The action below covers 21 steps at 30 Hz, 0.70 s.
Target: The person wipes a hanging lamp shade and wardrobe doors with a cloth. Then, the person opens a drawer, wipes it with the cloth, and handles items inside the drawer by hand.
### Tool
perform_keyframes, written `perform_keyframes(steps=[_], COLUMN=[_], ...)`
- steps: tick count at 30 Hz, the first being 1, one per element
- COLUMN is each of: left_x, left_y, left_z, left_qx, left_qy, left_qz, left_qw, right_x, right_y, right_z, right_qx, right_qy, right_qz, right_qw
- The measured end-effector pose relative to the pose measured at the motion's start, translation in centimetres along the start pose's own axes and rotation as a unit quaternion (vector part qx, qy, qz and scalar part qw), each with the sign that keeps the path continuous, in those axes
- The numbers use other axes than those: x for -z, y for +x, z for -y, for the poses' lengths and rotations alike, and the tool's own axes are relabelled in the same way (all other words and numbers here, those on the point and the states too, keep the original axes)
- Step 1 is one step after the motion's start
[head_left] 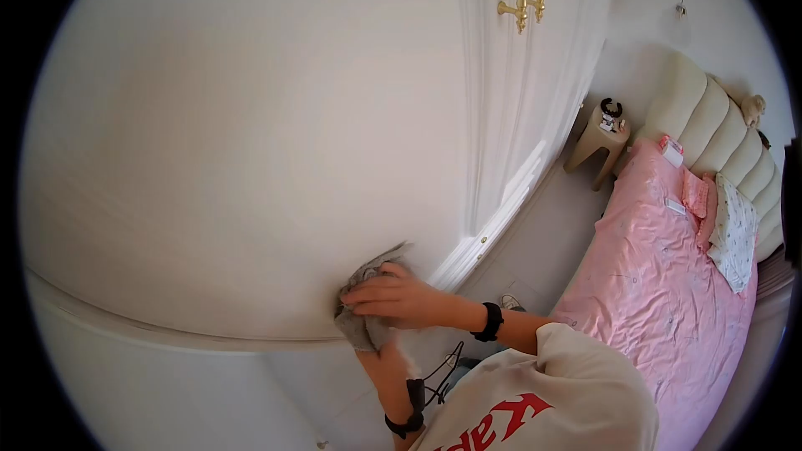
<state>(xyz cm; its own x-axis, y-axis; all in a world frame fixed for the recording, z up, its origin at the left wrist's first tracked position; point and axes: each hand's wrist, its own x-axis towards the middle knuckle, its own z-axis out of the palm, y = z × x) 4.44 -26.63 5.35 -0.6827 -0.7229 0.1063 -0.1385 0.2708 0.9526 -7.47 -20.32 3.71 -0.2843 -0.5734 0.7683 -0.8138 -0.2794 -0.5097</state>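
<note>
A crumpled grey cloth (361, 336) lies against the lower edge of a large white panel (251, 159). Over the cloth, my right hand (393, 296) has its fingers bent round it, pressing it at the panel's edge. My left hand (386, 359) is just below, touching the cloth's lower part, with its fingers hidden behind the cloth. Black bands circle both wrists.
Gold handles (521, 0) are fixed on the white doors. To the right, a bed with a pink cover (652, 284) and a padded headboard (710, 108) stands beside a beige stool (597, 144). A dark cable (443, 380) hangs near my left wrist.
</note>
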Motion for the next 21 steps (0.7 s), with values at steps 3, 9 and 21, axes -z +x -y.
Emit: perform_keyframes(steps=[3, 9, 21], left_x=[-1.8, -9.7, -24.9], left_y=[-0.3, 0.8, 1.0], left_z=[-0.7, -0.5, -7.0], left_qx=[0.05, -0.039, -0.049], left_qy=[-0.077, -0.044, 0.122], left_qz=[0.002, -0.004, 0.106], left_qw=[0.996, 0.998, 0.986], right_x=[2.3, 8.5, 19.2], right_y=[0.0, -1.3, -7.4], right_z=[-1.0, -4.5, -10.0], right_qx=[0.015, 0.025, -0.11], right_qy=[0.01, -0.015, -0.004], right_qz=[-0.001, -0.068, -0.215], right_qw=[1.0, 0.997, 0.97])
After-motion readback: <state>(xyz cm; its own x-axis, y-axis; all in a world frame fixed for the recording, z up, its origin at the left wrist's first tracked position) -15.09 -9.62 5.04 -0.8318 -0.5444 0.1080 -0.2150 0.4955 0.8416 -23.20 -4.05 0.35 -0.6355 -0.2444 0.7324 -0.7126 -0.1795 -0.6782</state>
